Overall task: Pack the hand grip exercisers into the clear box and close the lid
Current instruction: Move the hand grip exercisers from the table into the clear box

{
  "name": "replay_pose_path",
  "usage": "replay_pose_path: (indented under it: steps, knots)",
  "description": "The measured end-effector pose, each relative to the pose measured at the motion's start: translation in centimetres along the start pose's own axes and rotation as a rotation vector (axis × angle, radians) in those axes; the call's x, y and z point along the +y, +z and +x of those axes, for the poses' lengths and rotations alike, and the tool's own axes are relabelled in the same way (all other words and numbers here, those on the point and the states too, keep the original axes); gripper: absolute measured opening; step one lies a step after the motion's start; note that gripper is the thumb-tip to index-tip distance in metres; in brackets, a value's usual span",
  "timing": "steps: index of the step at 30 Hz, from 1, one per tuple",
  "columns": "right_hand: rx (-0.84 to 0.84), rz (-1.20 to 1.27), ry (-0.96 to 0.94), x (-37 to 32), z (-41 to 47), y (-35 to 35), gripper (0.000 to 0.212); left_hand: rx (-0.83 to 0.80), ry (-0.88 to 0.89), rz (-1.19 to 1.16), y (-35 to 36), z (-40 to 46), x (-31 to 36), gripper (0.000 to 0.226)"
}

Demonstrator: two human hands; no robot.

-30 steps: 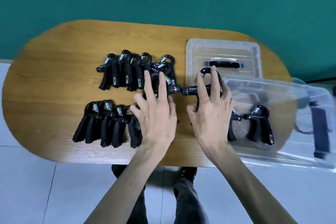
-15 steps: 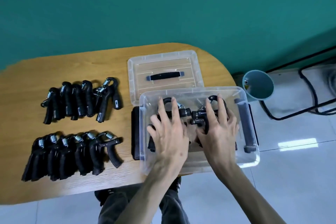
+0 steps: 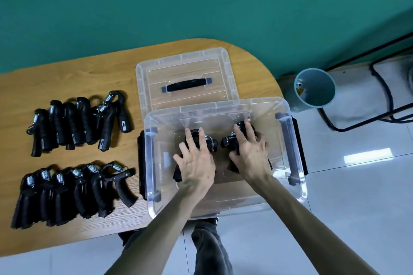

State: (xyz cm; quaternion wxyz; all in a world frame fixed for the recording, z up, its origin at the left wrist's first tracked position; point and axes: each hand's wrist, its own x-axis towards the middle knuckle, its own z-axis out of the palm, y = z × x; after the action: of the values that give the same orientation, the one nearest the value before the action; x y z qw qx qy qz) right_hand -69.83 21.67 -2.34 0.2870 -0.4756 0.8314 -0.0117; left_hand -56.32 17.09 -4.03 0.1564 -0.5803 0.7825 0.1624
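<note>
The clear box (image 3: 297, 187) stands at the table's right end, overhanging the front edge. Both my hands are inside it. My left hand (image 3: 196, 161) grips a black hand grip exerciser (image 3: 209, 139) low in the box. My right hand (image 3: 250, 152) grips another black exerciser (image 3: 230, 140) beside it, their knob ends almost touching. The clear lid (image 3: 223, 60) with a black handle lies flat behind the box. Two rows of several black exercisers lie on the table to the left, a far row (image 3: 76, 123) and a near row (image 3: 71, 192).
The oval wooden table (image 3: 67, 78) ends just right of the box. A teal cup-shaped bin (image 3: 317, 87) stands on the tiled floor at right, next to a black metal frame (image 3: 384, 96). A teal wall runs behind.
Both hands carried one exerciser each from the table into the clear box and have lowered them toward its bottom. My head view has shifted right.
</note>
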Motion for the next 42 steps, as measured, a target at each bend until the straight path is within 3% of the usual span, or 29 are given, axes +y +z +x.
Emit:
replay_pose_path:
  steps: [6,17,22,29,36,42]
  knots:
    - [-0.070,-0.008,-0.025,1.2,1.6,1.7,0.073,-0.012,-0.006,-0.010,2.1,1.0,-0.1,0.078]
    - [-0.082,-0.102,-0.049,2.4,2.7,4.4,0.095,-0.031,0.012,0.046,3.1,1.2,-0.5,0.104]
    - [0.039,-0.248,-0.047,0.8,2.0,2.9,0.071,-0.068,0.057,0.068,1.3,0.8,-0.7,0.069]
    - [0.264,-0.187,-0.177,-2.7,-1.8,-1.0,0.054,0.260,0.254,-0.015,-5.4,-1.2,-2.4,0.053]
    - [0.439,-0.240,-0.232,-10.7,-3.6,-3.8,0.034,0.504,0.293,-0.203,-11.3,-2.9,-9.1,0.036]
    - [0.475,-0.330,-0.340,-20.1,-4.1,-2.8,0.036,0.377,0.093,-0.196,-13.0,-2.3,-18.2,0.049]
